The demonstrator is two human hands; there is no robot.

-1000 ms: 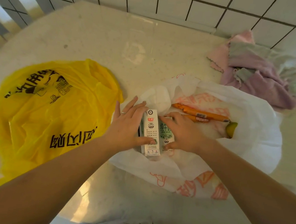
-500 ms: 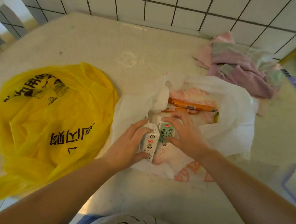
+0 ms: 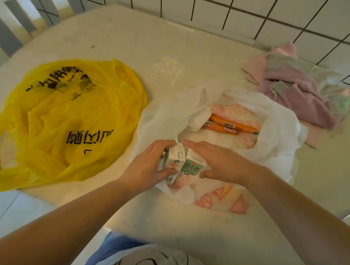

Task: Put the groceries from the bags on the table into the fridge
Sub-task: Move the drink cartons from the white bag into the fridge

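While reaching in from the lower edge over the pale surface (image 3: 136, 41), both forearms angled inward to meet at the mouth of the white bag (image 3: 281, 129). Left hand (image 3: 147, 168) turned on its side, fingers (image 3: 162, 145) curled over the far end of the white milk carton (image 3: 175, 160), thumb pressed on its near face, so gripping it. Right hand (image 3: 220, 160) palm down, fingers stretched nearly flat across the top of the green milk carton (image 3: 194, 168), thumb tucked against its right side, clasping it. Cartons side by side, touching, tilted toward the camera, lifted just above the crumpled front of the white bag. Deeper in that bag, two orange sausages (image 3: 232, 125) lying parallel, one just beside the other. Left of the white bag, a yellow bag (image 3: 64, 121) spread flat with black print, its near edge hanging over the surface rim. At far right, near the tiled wall (image 3: 225, 4), a heap of pink cloth (image 3: 297, 95).
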